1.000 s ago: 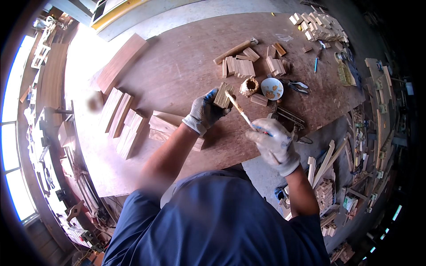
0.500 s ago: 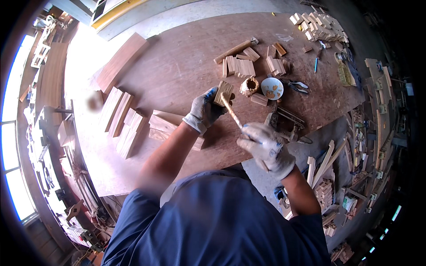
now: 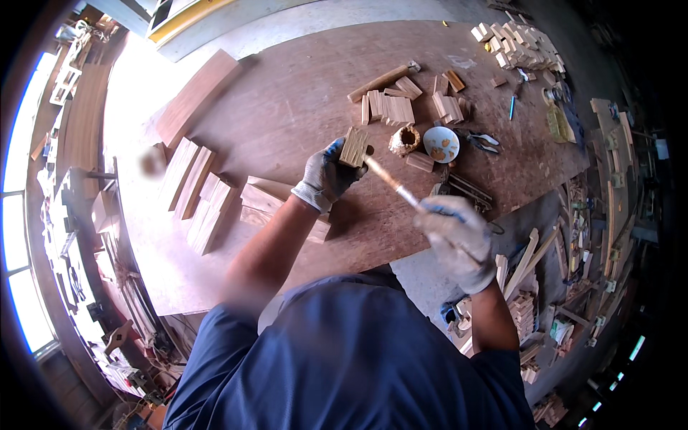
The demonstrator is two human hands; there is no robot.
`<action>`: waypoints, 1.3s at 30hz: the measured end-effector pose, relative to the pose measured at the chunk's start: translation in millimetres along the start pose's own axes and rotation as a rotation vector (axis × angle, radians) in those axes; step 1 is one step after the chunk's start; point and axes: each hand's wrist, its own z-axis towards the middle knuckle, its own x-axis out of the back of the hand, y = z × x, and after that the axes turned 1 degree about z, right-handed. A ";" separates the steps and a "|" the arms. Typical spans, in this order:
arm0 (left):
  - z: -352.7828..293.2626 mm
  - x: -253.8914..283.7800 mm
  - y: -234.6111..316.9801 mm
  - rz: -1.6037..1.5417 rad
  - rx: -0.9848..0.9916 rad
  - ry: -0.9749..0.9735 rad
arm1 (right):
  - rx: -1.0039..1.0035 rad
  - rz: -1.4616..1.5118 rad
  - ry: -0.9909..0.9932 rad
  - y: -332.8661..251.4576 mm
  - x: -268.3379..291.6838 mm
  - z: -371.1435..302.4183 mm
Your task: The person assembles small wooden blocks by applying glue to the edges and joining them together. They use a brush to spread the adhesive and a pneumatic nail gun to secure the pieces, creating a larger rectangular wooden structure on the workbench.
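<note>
Over the table, the left hand has fingers clamped on the block, streaky face showing; the right hand, blurred, grips the brush, fingers closed, tip right by the block's edge, contact unclear, jar and bowl beyond!

Windows glare at left, and grey floor borders a brown table

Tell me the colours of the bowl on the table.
The bowl is white with orange-brown patches inside; it shows best in the head view.
</note>
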 end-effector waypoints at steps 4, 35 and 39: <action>-2.5 5.6 3.7 0.001 0.005 -0.101 | -0.014 -0.172 0.295 34.6 8.0 20.3; -114.4 45.1 -37.2 0.401 0.203 -0.145 | -0.828 -0.685 0.500 212.5 -50.9 -155.6; -119.8 44.7 -50.2 0.381 0.212 -0.074 | -0.683 -1.100 0.460 221.0 -38.4 -183.4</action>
